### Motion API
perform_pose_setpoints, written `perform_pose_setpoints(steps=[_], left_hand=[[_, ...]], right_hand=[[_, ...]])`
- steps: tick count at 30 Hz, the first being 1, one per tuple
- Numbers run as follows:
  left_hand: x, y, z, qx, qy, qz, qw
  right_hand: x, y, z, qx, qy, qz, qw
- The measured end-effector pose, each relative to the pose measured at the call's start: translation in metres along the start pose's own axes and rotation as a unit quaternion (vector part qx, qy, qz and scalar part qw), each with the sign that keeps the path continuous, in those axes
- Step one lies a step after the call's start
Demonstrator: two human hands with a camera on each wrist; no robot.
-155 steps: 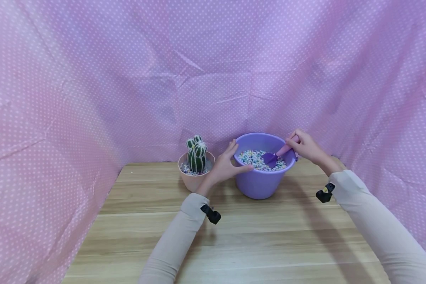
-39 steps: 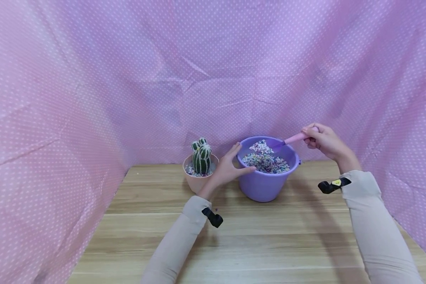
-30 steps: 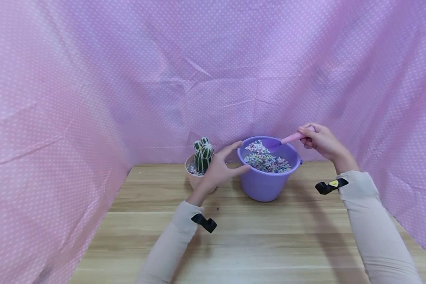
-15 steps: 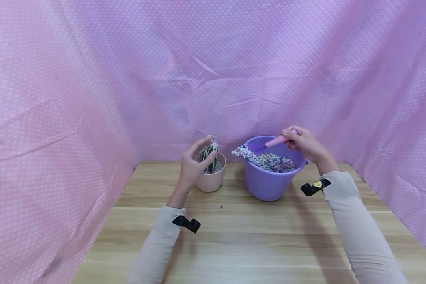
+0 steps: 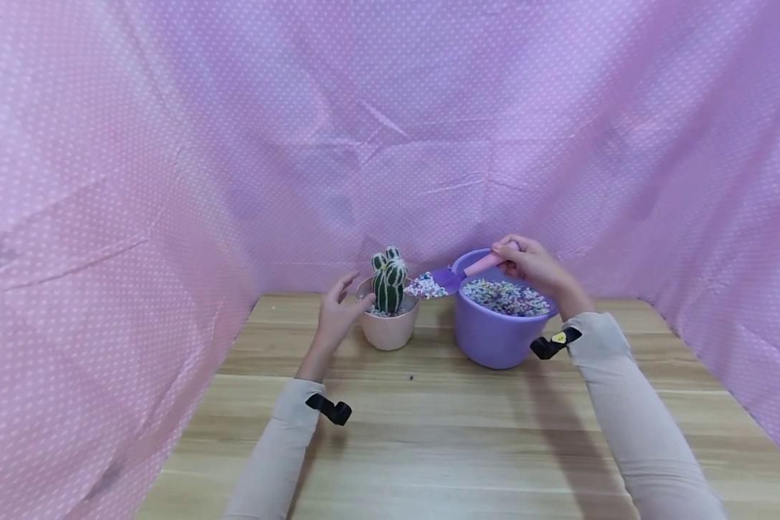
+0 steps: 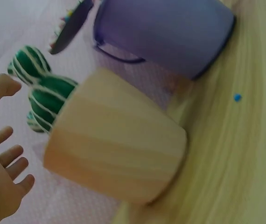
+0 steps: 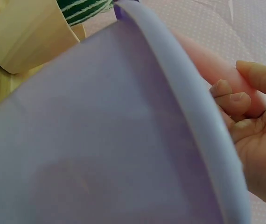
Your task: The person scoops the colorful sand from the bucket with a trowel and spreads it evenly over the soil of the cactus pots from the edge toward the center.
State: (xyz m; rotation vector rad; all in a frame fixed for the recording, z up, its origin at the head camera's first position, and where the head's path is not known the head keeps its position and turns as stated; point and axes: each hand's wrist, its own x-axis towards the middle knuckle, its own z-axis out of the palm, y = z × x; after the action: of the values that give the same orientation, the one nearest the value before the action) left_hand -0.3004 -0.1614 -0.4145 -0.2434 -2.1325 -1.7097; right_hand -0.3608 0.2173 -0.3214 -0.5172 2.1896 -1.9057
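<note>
My right hand grips the pink handle of a small purple trowel. A heap of colourful pebbles lies on its blade, whose tip reaches the right rim of a peach pot. In that pot stands a green cactus with white ribs, pebbles round its base. My left hand is beside the pot's left rim, fingers spread and holding nothing; in the left wrist view its fingers are apart from the pot. Below my right hand stands a purple bucket part filled with pebbles.
One stray pebble lies on the wooden table in front of the pot. A pink dotted cloth hangs behind and at both sides. The bucket and pot stand near the table's back edge, with a narrow gap between them.
My right hand first dug the trowel into the bucket's pebbles, then lifted a load and carried it left to the pot. My left hand let go of the bucket rim and moved left past the cactus.
</note>
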Motion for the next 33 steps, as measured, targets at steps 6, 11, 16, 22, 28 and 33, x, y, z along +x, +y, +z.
perform_pose_setpoints(steps=[6,11,16,22,28,33], left_hand=[[-0.001,-0.021,-0.002,0.039,-0.055,-0.049,0.9965],[-0.002,-0.029,-0.003,0.053,-0.086,-0.056,0.9933],[0.001,-0.035,-0.006,0.047,-0.109,-0.056,0.9914],[0.004,-0.038,-0.010,0.036,-0.136,-0.047,0.9889],[0.004,-0.038,-0.011,0.034,-0.147,-0.049,0.9874],[0.004,-0.037,-0.012,0.038,-0.150,-0.058,0.9863]], right_hand=[[0.004,0.000,0.008,-0.005,-0.019,-0.003,0.9998],[0.009,0.002,0.012,-0.005,-0.032,-0.006,0.9995],[0.012,0.002,0.015,-0.017,-0.041,-0.008,0.9990],[0.016,0.002,0.017,-0.027,-0.048,-0.003,0.9985],[0.020,0.007,0.019,-0.020,-0.057,-0.010,0.9981],[0.021,0.009,0.019,-0.017,-0.063,-0.012,0.9978]])
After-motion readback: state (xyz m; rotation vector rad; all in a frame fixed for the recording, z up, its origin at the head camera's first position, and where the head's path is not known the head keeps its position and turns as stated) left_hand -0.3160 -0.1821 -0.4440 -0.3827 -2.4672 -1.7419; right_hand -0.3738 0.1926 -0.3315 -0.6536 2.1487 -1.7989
